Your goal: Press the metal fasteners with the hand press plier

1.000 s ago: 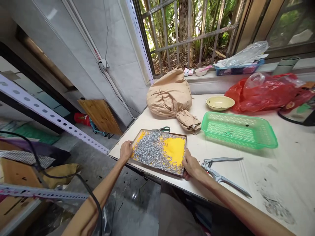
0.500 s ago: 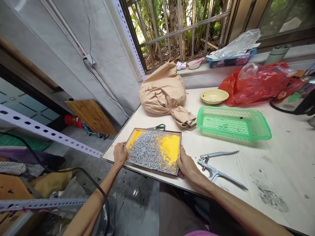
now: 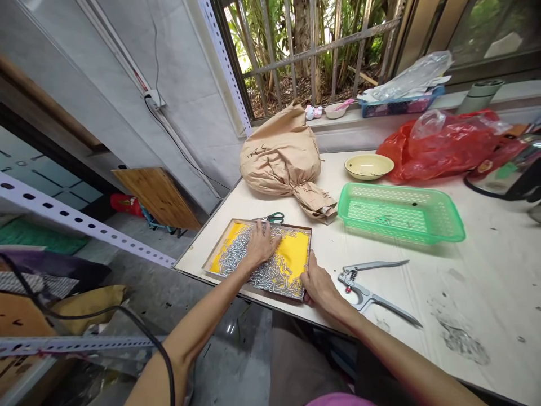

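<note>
A shallow tray (image 3: 210,260) with a yellow bottom lies at the table's front left edge. Small silvery screw-like metal pieces (image 3: 236,254) are heaped over much of it. My left hand (image 3: 261,243) rests on the heap with its fingers spread, palm down. My right hand (image 3: 316,279) grips the tray's right side, thumb at the rim and fingers partly hidden beneath. Just behind the tray are scissors (image 3: 275,217) with dark green handles. To the right of my right hand lies a grey metal hand tool (image 3: 372,287) with two long handles and a spring.
A tied brown paper bag (image 3: 279,160) sits behind the tray. Right of it are a green perforated basket (image 3: 401,234), a cream oval bowl (image 3: 368,167) and a red plastic bag (image 3: 448,149). A perforated metal bar (image 3: 84,223) runs along the left, and a black cable (image 3: 127,313) hangs near my left arm.
My left hand has let go of the tray's left edge and moved right onto the metal pieces, opening its fingers. My right hand stays on the tray's right side.
</note>
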The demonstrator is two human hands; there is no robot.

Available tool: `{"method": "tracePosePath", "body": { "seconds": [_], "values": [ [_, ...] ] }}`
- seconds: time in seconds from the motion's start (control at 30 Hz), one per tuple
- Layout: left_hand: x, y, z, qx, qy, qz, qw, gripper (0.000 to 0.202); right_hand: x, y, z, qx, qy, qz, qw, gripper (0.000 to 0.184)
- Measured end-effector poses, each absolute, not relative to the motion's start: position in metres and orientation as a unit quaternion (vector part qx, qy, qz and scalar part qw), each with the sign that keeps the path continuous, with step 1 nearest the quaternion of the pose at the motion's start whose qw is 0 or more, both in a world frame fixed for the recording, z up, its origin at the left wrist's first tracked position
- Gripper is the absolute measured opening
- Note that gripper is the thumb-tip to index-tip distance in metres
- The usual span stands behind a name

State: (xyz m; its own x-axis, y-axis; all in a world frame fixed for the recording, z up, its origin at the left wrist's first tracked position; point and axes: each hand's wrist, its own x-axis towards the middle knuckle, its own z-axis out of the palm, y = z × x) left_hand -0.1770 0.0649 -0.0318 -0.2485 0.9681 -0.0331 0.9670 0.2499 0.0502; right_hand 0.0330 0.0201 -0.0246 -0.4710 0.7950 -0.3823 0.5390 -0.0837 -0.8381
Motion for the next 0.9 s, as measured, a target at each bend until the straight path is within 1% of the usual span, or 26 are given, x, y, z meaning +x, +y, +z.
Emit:
{"method": "tracePosePath", "body": {
  "seconds": [0.17, 0.3, 0.4, 0.63, 0.73, 0.9],
  "values": [
    [-0.153, 0.042, -0.042, 0.687, 0.726, -0.011, 0.007, 0.064, 0.033, 0.021, -0.02, -0.504, -0.663, 0.541, 0.113, 0.056],
    [-0.144, 0.022, -0.039, 0.736, 0.677, -0.013, 0.0, 0.063, 0.034, 0.021, -0.016, -0.51, -0.663, 0.538, 0.1, 0.053],
    [-0.147, 0.006, -0.033, 0.754, 0.657, -0.03, 0.003, 0.062, 0.034, 0.022, -0.016, -0.515, -0.677, 0.516, 0.099, 0.054],
    [-0.172, 0.003, -0.027, 0.753, 0.655, -0.058, -0.01, 0.062, 0.036, 0.023, -0.014, -0.516, -0.693, 0.497, 0.081, 0.05],
    [-0.185, 0.011, -0.027, 0.748, 0.66, -0.057, -0.03, 0.06, 0.037, 0.023, -0.011, -0.516, -0.699, 0.486, 0.094, 0.05],
    [-0.208, 0.022, -0.027, 0.725, 0.686, -0.05, -0.05, 0.059, 0.038, 0.022, -0.012, -0.508, -0.688, 0.511, 0.095, 0.052]
  ]
}}
